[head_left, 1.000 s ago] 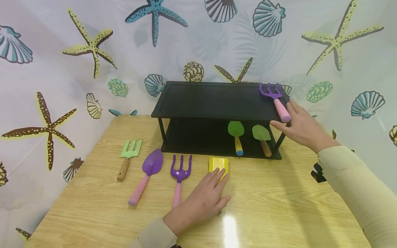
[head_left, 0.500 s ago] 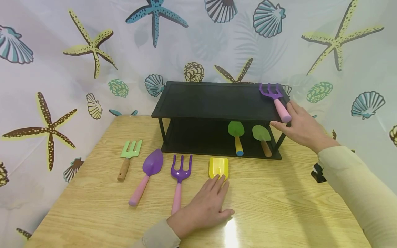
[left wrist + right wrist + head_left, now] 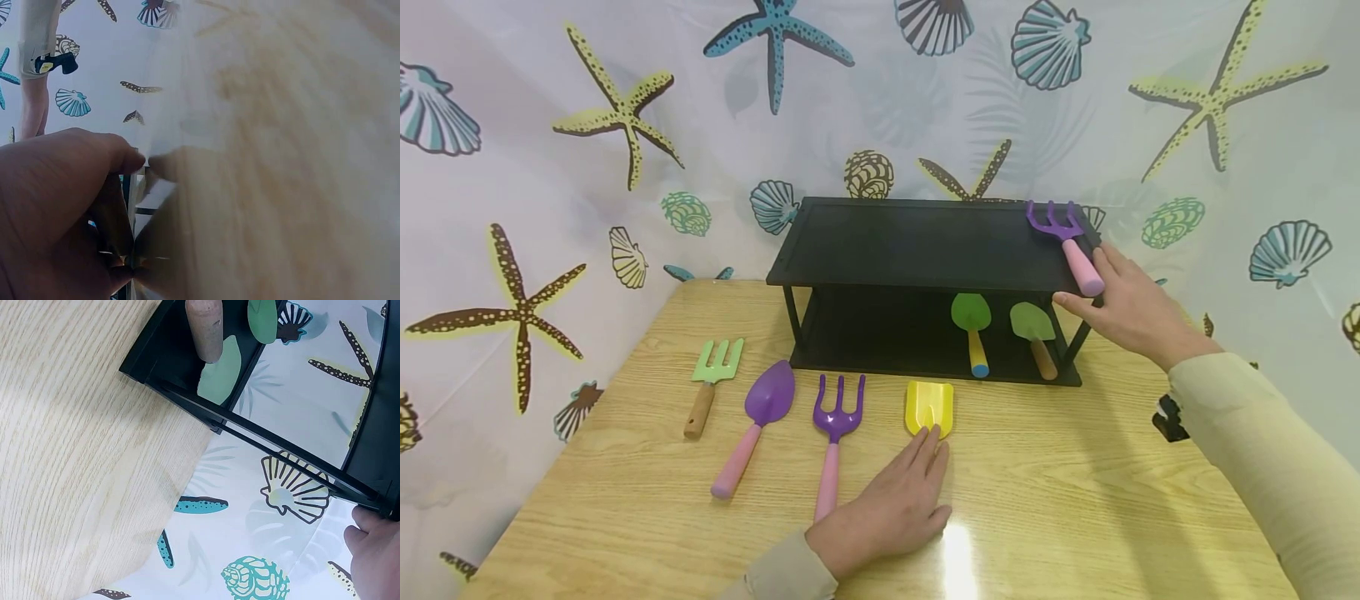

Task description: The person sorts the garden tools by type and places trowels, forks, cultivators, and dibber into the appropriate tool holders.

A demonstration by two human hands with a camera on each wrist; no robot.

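Note:
In the head view my left hand lies low over the table, its fairly straight fingertips at the base of a yellow toy shovel's blade. Any handle is hidden under the hand. The left wrist view shows the thumb and fingers down at the shiny tabletop. My right hand rests against the right end of a black two-tier rack, fingers extended along its side, beside the pink handle of a purple hand fork on the top shelf. The right wrist view has fingertips touching the rack's corner.
Two green toy trowels lie on the rack's lower shelf. Left of the yellow shovel are another purple fork, a purple trowel and a light green fork. A shell-patterned sheet hangs behind the wooden table.
My left hand has slid back towards me, uncovering more of the yellow shovel's blade, and its thumb moved out, then back in. The right hand has stayed at the rack's end.

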